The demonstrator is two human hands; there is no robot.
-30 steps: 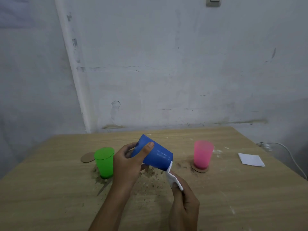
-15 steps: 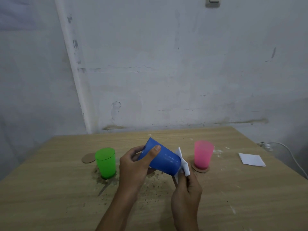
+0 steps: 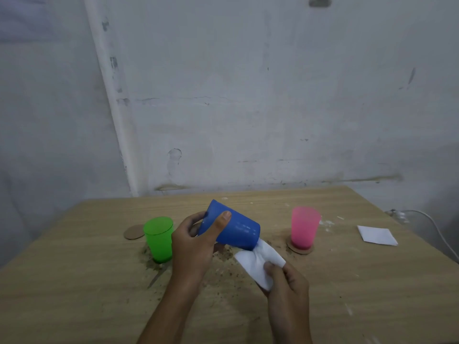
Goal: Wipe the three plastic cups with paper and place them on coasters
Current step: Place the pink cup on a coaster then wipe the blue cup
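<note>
My left hand (image 3: 192,244) grips a blue plastic cup (image 3: 236,228), tipped on its side above the table with its mouth pointing down to the right. My right hand (image 3: 285,281) pinches a folded white paper (image 3: 258,261) whose upper end touches the cup's rim. A green cup (image 3: 159,238) stands upright on the bare table at the left, with a round cardboard coaster (image 3: 133,232) just behind it. A pink cup (image 3: 304,227) stands upright on another coaster (image 3: 299,249) at the right.
Brown dirt crumbs (image 3: 223,269) are scattered on the wooden table (image 3: 74,281) under and around my hands. A second folded white paper (image 3: 376,234) lies near the right edge. A white cable (image 3: 432,224) hangs beyond that edge. A wall stands right behind the table.
My right hand has drawn the paper down and away from the side of the blue cup to its rim. The left hand keeps holding the cup tilted.
</note>
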